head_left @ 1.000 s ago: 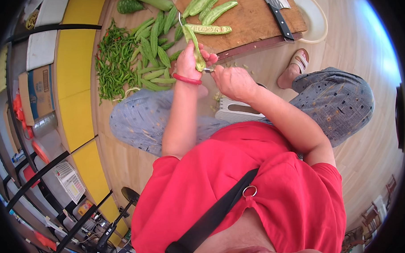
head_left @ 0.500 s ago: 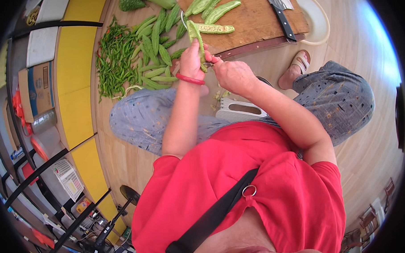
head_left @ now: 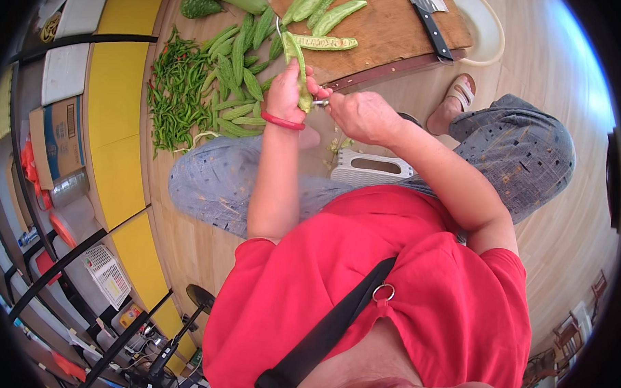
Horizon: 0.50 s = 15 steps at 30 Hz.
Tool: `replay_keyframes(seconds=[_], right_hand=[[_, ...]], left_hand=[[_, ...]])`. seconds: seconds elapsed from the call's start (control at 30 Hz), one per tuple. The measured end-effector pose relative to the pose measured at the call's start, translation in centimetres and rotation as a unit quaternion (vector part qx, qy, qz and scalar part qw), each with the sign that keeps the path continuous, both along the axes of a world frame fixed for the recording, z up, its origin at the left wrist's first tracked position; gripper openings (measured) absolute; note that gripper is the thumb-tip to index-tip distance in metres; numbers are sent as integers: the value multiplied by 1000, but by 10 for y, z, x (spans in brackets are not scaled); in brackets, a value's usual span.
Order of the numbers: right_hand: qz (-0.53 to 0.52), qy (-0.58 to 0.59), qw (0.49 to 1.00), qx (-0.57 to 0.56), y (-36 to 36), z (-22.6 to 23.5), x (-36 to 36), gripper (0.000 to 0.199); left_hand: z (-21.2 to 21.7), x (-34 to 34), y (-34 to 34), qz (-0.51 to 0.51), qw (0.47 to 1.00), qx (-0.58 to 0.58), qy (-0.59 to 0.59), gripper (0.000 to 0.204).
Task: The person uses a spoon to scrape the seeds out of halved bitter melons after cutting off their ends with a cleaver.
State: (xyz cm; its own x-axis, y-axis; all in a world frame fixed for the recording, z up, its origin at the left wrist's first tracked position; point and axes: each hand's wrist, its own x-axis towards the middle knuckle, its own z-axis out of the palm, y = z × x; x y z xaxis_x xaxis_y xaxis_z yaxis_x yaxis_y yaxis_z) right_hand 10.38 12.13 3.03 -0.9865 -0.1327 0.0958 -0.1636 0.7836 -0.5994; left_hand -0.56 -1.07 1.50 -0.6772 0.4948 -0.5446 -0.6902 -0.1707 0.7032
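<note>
In my left hand (head_left: 288, 93) is a halved bitter melon (head_left: 295, 54), held upright with its far end pointing up toward the board. My right hand (head_left: 364, 117) pinches a small shiny metal utensil (head_left: 320, 103) against the melon's near end; most of the utensil is hidden by my fingers. Just beyond, a wooden cutting board (head_left: 387, 44) carries several bitter melon halves (head_left: 338, 17), one with its pale inside facing up (head_left: 326, 42). A knife (head_left: 433, 36) with a black handle lies along the board's right side.
Left of the board, whole bitter melons (head_left: 237, 56) and a heap of green chillies (head_left: 173, 89) lie on the floor. A white basin (head_left: 493, 40) sits under the board's right side. A white plastic stool (head_left: 364, 159) stands between my legs. Yellow-fronted shelving (head_left: 115, 98) runs along the left.
My left hand and the melon half have shifted slightly left and nearer to me. My right hand has drawn a little to the right, showing more of the metal utensil.
</note>
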Motion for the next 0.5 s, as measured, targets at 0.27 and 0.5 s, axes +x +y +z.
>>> replay_keyframes(seconds=[0.27,0.5], right_hand=[[15,-76,996,50,-11,-3,-2,18],[60,-143,985,72,-8,-19,6,14]], left_hand=[[12,13,9,14,996,-71,49,35],[-14,-13,-1,24,708,-497,500,25]])
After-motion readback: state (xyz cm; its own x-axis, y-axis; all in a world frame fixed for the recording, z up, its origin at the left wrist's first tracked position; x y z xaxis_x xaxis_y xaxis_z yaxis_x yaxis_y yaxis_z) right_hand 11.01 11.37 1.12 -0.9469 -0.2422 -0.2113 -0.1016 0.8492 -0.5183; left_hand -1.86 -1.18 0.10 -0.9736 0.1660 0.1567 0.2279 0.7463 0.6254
